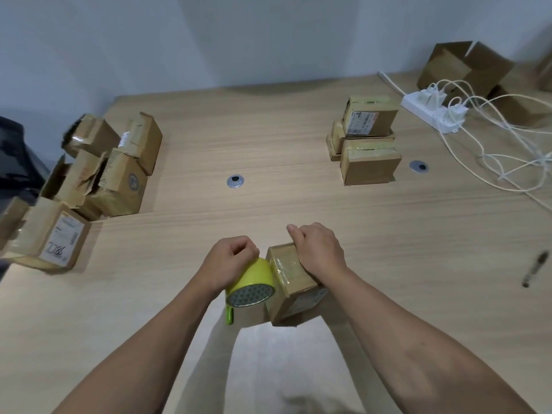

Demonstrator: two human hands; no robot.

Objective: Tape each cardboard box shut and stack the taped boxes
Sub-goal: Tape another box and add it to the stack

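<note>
Box (294,282) small, brown, glossy clear tape over top, label on side; right hand (318,249) grips it, left hand (230,261) clutches yellow-green tape roll (254,283).

Yellow-green tape roll (254,277), brown cardboard boxes (294,282), white power strip (430,110).

I saw a pale wood-grain bench (268,130) spreading beneath and well beyond the left hand (231,259) and right hand (316,249). A plain whitish wall (239,34) rose past its far edge. A round metal grommet (235,181) sat ahead of the left hand, and a second grommet (418,167) lay beyond the right hand. The light was soft and even.
</note>
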